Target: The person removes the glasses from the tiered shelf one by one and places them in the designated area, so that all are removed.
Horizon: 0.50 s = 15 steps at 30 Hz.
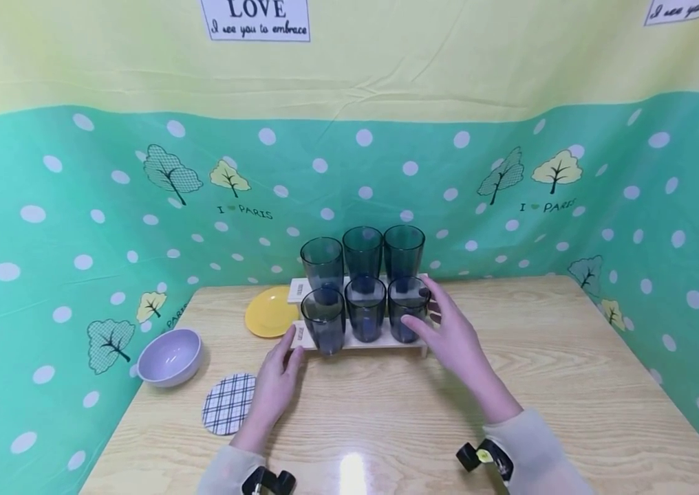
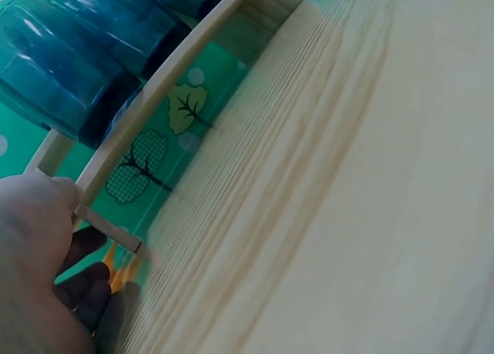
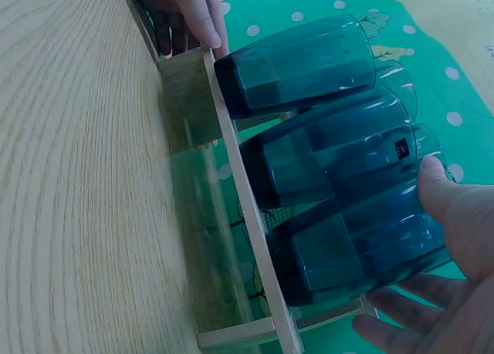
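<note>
A two-tier wooden rack [image 1: 374, 342] stands mid-table and carries six dark blue-green glasses, three per tier. My left hand [image 1: 275, 385] is at the rack's front left corner. In the left wrist view its thumb [image 2: 42, 203] lies on the shelf end [image 2: 108, 227] with the fingers curled underneath, below the front left glass [image 2: 62, 69]. My right hand [image 1: 455, 340] wraps the front right glass [image 1: 408, 309]. The right wrist view has its thumb [image 3: 444, 188] on that glass [image 3: 363, 246] and its fingers beneath, by the rack's right end [image 3: 247, 335].
On the wooden table [image 1: 541, 385], a yellow plate [image 1: 265, 313] lies left of the rack. A lilac bowl [image 1: 170, 356] and a checked coaster [image 1: 228, 403] sit nearer the left edge. Green dotted cloth walls the table on three sides.
</note>
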Available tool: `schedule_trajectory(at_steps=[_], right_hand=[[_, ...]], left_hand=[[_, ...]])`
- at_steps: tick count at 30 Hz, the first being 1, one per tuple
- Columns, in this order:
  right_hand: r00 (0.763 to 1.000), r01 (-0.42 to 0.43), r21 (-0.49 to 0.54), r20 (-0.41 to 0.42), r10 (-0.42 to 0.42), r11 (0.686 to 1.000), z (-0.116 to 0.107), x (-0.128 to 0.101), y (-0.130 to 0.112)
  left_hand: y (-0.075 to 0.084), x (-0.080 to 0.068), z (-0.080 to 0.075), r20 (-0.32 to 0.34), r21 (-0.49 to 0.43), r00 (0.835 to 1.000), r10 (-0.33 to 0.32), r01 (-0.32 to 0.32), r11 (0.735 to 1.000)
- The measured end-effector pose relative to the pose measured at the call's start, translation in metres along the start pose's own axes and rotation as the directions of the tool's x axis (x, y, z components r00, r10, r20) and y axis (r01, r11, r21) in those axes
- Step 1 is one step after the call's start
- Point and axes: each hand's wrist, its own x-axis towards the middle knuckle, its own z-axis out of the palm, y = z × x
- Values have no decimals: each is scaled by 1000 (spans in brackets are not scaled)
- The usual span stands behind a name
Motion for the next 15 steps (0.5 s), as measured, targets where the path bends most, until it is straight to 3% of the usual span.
schedule_trajectory(at_steps=[15], right_hand=[[999,-44,37,7,44,998,0,4,0]], left_hand=[[7,1,2,-5,-7,999,-47,47,999]])
